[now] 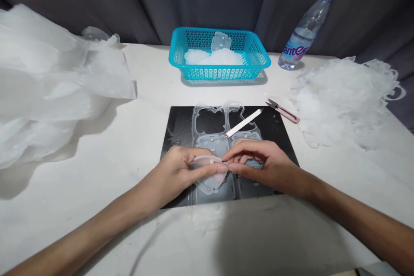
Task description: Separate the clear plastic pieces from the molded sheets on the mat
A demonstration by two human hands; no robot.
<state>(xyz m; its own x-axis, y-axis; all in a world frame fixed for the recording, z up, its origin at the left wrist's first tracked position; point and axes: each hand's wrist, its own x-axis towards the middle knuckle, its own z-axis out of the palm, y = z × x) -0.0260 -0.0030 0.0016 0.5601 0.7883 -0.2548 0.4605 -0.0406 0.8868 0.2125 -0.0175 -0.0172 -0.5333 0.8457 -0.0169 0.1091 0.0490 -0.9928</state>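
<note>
A translucent, soft-looking moulded piece [208,185] is pinched between the thumb and fingers of my left hand [179,166], tilted above the work surface. My right hand [263,159] is closed at the right edge of that piece, thumb and forefinger together beside my left thumb tip. Beneath both hands lies a translucent moulded sheet [215,194] with rounded rectangular panels and cut-out openings at its far end. It rests on a black board [176,131]. A white pen-like tool [244,123] lies diagonally across the sheet, beyond my right hand.
Pink-handled thread snips [286,114] lie by the board's far right corner. Behind stands a blue basket [223,71] holding translucent pieces. A water bottle [297,43] stands right of it. Translucent scraps [343,99] are heaped at right; a white plastic bag [54,77] bulges at left.
</note>
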